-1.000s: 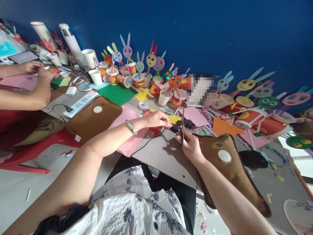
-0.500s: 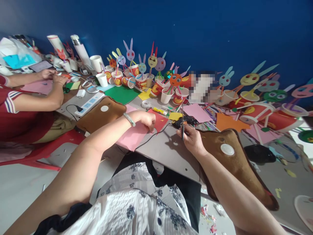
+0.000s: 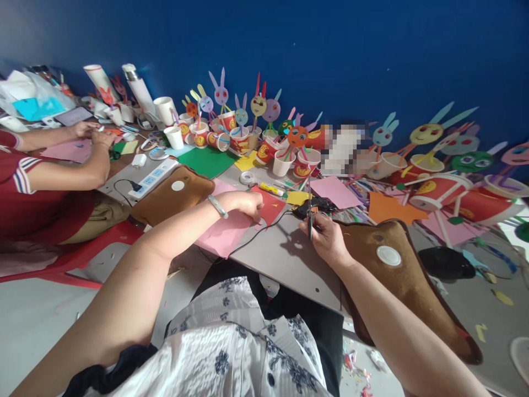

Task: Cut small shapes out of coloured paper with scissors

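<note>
My left hand (image 3: 249, 206) rests over the sheets with its fingers curled together; what they hold, if anything, is hidden. Beneath it lie a pink paper sheet (image 3: 221, 234) and a red paper sheet (image 3: 269, 206). A small pale bit shows by the fingertips, too small to name. My right hand (image 3: 328, 240) grips a pair of scissors (image 3: 309, 227), held upright above the table with the blades pointing up. Behind the scissors are a yellow paper piece (image 3: 298, 198) and a black cable bundle.
Paper cups with rabbit-faced figures (image 3: 297, 137) line the blue wall. A brown cushion (image 3: 367, 270) lies right of my right hand, another (image 3: 159, 201) at left beside a power strip (image 3: 155, 179). A black cord crosses the table. At far left a person (image 3: 49, 182) handles small things.
The view has shifted slightly. My left fingers have curled a little more over the paper; my right hand keeps the scissors in nearly the same place.
</note>
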Demonstrator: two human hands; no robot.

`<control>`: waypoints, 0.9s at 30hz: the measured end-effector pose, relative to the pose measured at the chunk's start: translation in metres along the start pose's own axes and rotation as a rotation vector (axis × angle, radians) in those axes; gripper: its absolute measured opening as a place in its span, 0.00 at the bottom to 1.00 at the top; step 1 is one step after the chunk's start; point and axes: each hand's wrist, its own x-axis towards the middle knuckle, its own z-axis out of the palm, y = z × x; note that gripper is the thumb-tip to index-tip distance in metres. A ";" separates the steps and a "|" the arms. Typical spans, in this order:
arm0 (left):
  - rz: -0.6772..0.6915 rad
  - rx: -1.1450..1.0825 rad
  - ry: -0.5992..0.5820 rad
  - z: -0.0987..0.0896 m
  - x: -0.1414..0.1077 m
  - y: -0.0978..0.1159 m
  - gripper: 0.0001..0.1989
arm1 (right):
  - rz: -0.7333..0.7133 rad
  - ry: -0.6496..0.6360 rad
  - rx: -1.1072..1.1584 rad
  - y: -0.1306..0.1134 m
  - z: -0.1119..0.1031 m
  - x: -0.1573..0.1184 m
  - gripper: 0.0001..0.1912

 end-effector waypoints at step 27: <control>-0.407 0.664 0.524 0.087 -0.196 -0.110 0.42 | -0.182 -0.134 -0.138 -0.003 0.009 0.000 0.22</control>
